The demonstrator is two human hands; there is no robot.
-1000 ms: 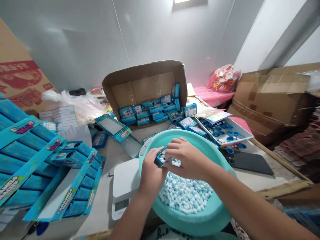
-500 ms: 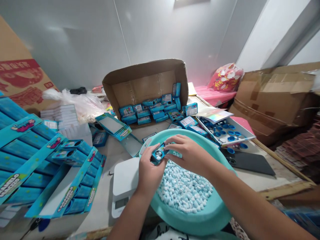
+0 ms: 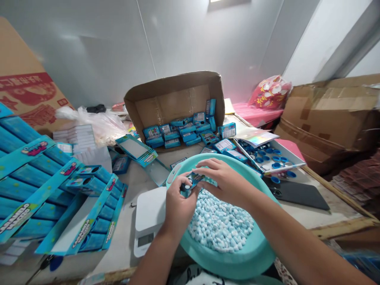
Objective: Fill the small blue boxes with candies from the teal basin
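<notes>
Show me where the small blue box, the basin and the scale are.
small blue box (image 3: pixel 192 183), head view, its side between the two hands
basin (image 3: pixel 237 259), head view, bare near rim
scale (image 3: pixel 150 211), head view, white top plate

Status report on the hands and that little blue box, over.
Left hand and right hand both gripping small blue box. Box held above candies in teal basin. Nothing between hands and basin.

Both forearms bare — no sleeves, watch or rings on left hand (image 3: pixel 178 200) or right hand (image 3: pixel 227 182).
</notes>
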